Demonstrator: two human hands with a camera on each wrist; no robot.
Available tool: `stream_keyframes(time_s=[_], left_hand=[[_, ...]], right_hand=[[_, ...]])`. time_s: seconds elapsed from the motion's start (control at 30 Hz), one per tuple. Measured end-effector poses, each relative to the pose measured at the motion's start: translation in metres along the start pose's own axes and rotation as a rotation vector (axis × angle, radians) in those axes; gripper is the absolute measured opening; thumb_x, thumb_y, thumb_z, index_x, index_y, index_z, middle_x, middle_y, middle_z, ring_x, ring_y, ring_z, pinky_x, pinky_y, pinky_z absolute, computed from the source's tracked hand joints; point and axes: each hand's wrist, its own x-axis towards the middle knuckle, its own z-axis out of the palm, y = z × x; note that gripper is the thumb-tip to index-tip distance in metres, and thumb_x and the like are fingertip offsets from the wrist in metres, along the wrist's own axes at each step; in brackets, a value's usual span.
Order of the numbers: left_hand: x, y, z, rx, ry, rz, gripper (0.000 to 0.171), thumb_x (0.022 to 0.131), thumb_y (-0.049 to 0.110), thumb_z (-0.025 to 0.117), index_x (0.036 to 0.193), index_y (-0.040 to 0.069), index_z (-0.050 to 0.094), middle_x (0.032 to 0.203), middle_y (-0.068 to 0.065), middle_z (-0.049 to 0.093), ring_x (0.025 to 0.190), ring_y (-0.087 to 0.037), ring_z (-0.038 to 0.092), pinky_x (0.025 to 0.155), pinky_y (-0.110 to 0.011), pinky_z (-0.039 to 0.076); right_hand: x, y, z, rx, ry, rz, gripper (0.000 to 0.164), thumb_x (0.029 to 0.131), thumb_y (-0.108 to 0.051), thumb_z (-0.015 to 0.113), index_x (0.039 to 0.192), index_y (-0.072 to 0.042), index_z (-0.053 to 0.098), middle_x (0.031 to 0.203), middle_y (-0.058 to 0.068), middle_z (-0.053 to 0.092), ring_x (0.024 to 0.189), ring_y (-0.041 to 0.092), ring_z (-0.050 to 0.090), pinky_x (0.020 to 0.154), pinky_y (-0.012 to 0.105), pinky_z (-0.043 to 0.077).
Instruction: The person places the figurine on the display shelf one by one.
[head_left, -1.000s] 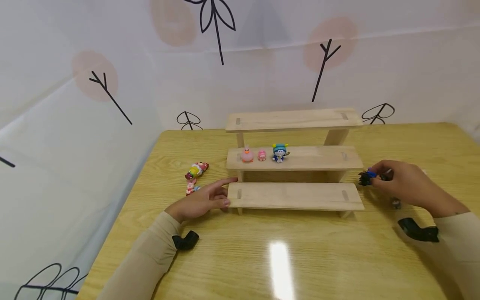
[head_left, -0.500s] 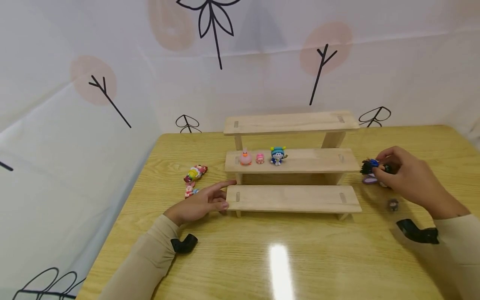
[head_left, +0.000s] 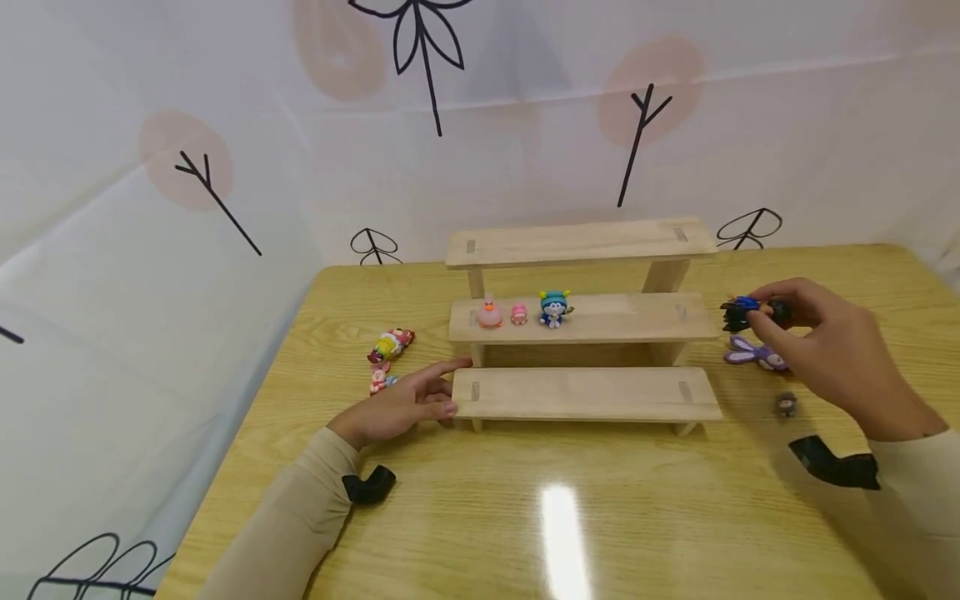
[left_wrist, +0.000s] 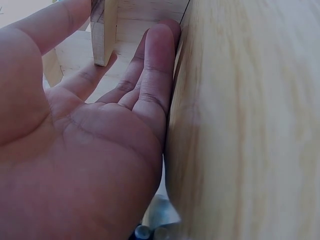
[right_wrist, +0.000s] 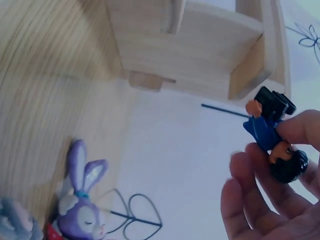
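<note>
Pinching the doll (head_left: 741, 313) between thumb and fingers, the right hand (head_left: 832, 350) is at 3 o'clock of the shelf (head_left: 585, 393), with 12 at the backdrop (head_left: 525, 167). A second ago it was lower, covering the rabbit (head_left: 752, 353); now it has lifted towards 2 o'clock, and the rabbit's ears and head lie bare just beside it, at 5 o'clock of the doll. The grey figure (head_left: 786, 405), partly screened and blurred then, shows whole towards 4 o'clock. The left hand (head_left: 393, 412) stays at 8 o'clock, its fingers fairly straight and touching the shelf's end.

The doll is tilted nearly flat, feet towards 9 o'clock: glossy black hair, smooth blue top, chunky dark legs. The rabbit is shiny purple with long, pale-lined ears.

The shelf is pale, fine-grained wood, three long boards stepped upwards, with rounded corners and inset joints. Its middle board bears, from the 9 o'clock end inwards, a round pink duck (head_left: 490, 315), a small pink figure (head_left: 519, 313) and a blue figure (head_left: 555, 310) with yellow-tipped headgear. At 9 o'clock a yellow figure (head_left: 392, 345) lies near a pink-eared figure (head_left: 380, 377). The table (head_left: 450, 517) has yellowish, streaky grain and gleams at 6 o'clock; the backdrop is creased, printed cloth.
</note>
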Motion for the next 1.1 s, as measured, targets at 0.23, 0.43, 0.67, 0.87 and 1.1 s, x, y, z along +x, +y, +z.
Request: stream_keyframes(time_s=[0.23,0.43,0.67,0.87,1.1], left_hand=[[-0.002,0.001,0.001,0.010,-0.006,-0.003,0.065,0.102,0.028,0.059,0.158,0.034,0.027,0.132,-0.017,0.055,0.105,-0.025,0.066,0.096,-0.036,0.052],[-0.003,0.002,0.001,-0.023,-0.005,-0.008,0.064,0.102,0.026,0.060,0.156,0.036,0.029,0.132,-0.016,0.056,0.107,-0.026,0.065,0.097,-0.037,0.052],[-0.003,0.002,0.003,-0.037,-0.006,-0.002,0.063,0.103,0.026,0.058,0.157,0.036,0.028,0.131,-0.017,0.057,0.107,-0.027,0.065,0.096,-0.037,0.053],[-0.007,0.001,0.004,-0.019,-0.001,-0.014,0.062,0.103,0.030,0.057,0.156,0.040,0.026,0.133,-0.016,0.056,0.107,-0.028,0.065,0.097,-0.037,0.052],[-0.006,0.003,0.004,-0.031,-0.004,-0.015,0.061,0.104,0.029,0.056,0.156,0.041,0.027,0.133,-0.016,0.055,0.108,-0.029,0.065,0.098,-0.039,0.051]], right_hand=[[-0.006,-0.022,0.001,0.090,0.082,-0.059,0.022,0.096,-0.014,0.066,0.118,-0.008,0.068,0.092,-0.031,0.054,0.087,-0.027,0.049,0.050,0.011,0.040],[-0.005,-0.041,0.003,0.149,0.123,-0.131,0.024,0.092,-0.006,0.070,0.116,-0.006,0.069,0.091,-0.029,0.058,0.087,-0.023,0.053,0.052,0.009,0.040],[0.005,-0.056,0.009,0.103,0.083,-0.184,0.033,0.087,-0.004,0.075,0.119,-0.009,0.069,0.094,-0.022,0.062,0.087,-0.024,0.051,0.061,0.004,0.042],[0.015,-0.069,0.018,0.063,-0.010,-0.211,0.025,0.089,-0.010,0.076,0.113,-0.013,0.069,0.096,0.007,0.072,0.083,-0.016,0.052,0.052,0.016,0.041],[0.024,-0.085,0.027,0.002,-0.120,-0.276,0.020,0.091,-0.009,0.074,0.110,-0.013,0.070,0.098,0.001,0.072,0.082,0.009,0.064,0.067,0.020,0.052]])
